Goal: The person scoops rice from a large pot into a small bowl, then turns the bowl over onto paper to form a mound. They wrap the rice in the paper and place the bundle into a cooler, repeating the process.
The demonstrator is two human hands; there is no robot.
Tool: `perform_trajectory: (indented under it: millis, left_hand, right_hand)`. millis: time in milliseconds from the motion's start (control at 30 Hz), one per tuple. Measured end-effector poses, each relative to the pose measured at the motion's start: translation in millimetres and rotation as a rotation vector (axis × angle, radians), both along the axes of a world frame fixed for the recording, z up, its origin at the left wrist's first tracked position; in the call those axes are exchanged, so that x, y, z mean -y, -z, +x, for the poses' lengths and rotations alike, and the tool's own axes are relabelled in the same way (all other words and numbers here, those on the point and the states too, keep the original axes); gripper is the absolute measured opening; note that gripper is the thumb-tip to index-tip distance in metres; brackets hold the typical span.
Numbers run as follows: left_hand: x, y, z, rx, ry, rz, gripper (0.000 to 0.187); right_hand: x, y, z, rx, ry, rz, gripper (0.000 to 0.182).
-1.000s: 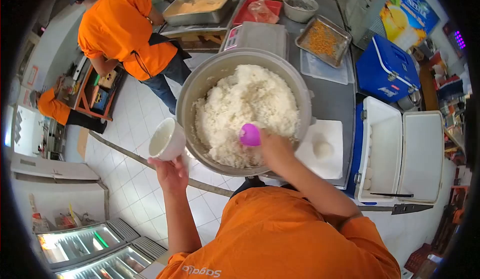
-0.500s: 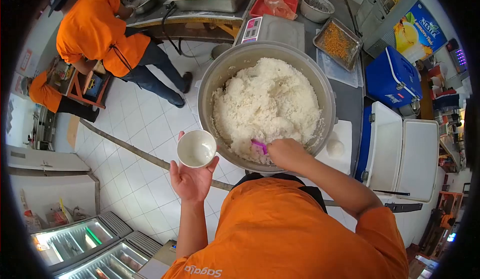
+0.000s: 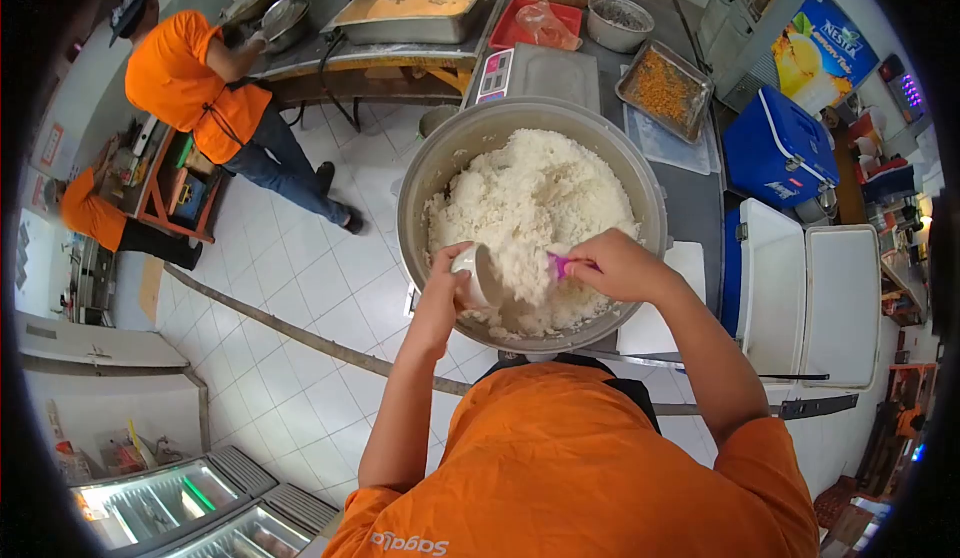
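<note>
A large metal pot [image 3: 412, 213] in front of me holds a heap of cooked white rice [image 3: 560, 183]. My left hand [image 3: 447, 293] is wrapped round a small white bowl [image 3: 486, 280], tilted on its side over the pot's near left part, its mouth towards the rice. My right hand [image 3: 615, 266] grips a purple rice paddle [image 3: 558, 266] by its handle. The paddle's blade is partly hidden in rice, close to the bowl's mouth. How much rice the bowl contains is hidden.
Behind the pot stand a scale [image 3: 495, 76], a red tray [image 3: 508, 30], a metal bowl [image 3: 620, 28] and a pan of orange crumbs [image 3: 665, 93]. Blue cooler [image 3: 780, 148] and open white cooler [image 3: 775, 298] are at right. A co-worker [image 3: 195, 88] works at the left counter.
My left hand has brought the bowl from left of the pot to over the rice and tipped it sideways. My right hand has moved slightly right and up with the paddle.
</note>
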State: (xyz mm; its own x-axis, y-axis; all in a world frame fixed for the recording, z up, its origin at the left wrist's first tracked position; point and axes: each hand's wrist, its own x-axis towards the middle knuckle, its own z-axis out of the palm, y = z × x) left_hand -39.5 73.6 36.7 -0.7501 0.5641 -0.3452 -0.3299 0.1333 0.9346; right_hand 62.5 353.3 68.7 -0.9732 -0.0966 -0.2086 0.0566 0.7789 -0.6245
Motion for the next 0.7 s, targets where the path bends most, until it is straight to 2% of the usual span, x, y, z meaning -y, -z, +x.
perform_trajectory:
  millis: [33,67,100,133,167,200,233,300,433,500,533,600,633,700]
  left_hand:
    - [-12,-1,2,0.361,-0.06,0.187,0.05]
    - [-23,2,6,0.444,-0.113,0.324,0.053]
    - [-26,17,4,0.437,-0.102,0.321,0.053]
    - [-29,40,0,0.565,-0.006,0.528,0.056]
    - [-32,50,-2,0.694,0.094,0.736,0.06]
    - [-41,38,5,0.706,-0.014,0.769,0.062]
    - [-42,36,5,0.705,-0.006,0.769,0.062]
    - [-42,34,5,0.689,-0.022,0.805,0.061]
    - [-41,35,5,0.677,-0.069,0.845,0.061]
    - [-37,37,3,0.654,-0.129,0.858,0.061]
    - [-34,35,2,0.654,-0.135,0.861,0.061]
    - [-19,29,0,0.511,-0.299,0.818,0.06]
    - [-10,29,-3,0.516,-0.305,0.808,0.06]
    - [10,27,-12,0.398,-0.302,0.827,0.059]
  right_hand:
    - [7,-12,3,-0.009,0.01,0.0,0.022]
    - [18,-23,6,-0.184,0.057,0.15,0.021]
    - [29,-28,10,-0.356,0.106,0.3,0.02]
    - [39,-29,14,-0.363,0.119,0.301,0.02]
    - [49,-29,17,-0.488,0.152,0.383,0.019]
    - [52,-30,19,-0.611,0.181,0.468,0.02]
    - [50,-32,20,-0.614,0.187,0.472,0.02]
    - [47,-37,22,-0.786,0.286,0.432,0.019]
    - [33,-38,24,-0.807,0.312,0.386,0.022]
    - [26,-34,22,-0.665,0.483,0.295,0.02]
    - [23,-30,21,-0.663,0.477,0.294,0.02]
    - [22,-7,21,-0.429,0.323,0.37,0.02]
    - [28,9,19,-0.42,0.323,0.362,0.02]
    - [51,45,8,-0.21,0.131,0.437,0.023]
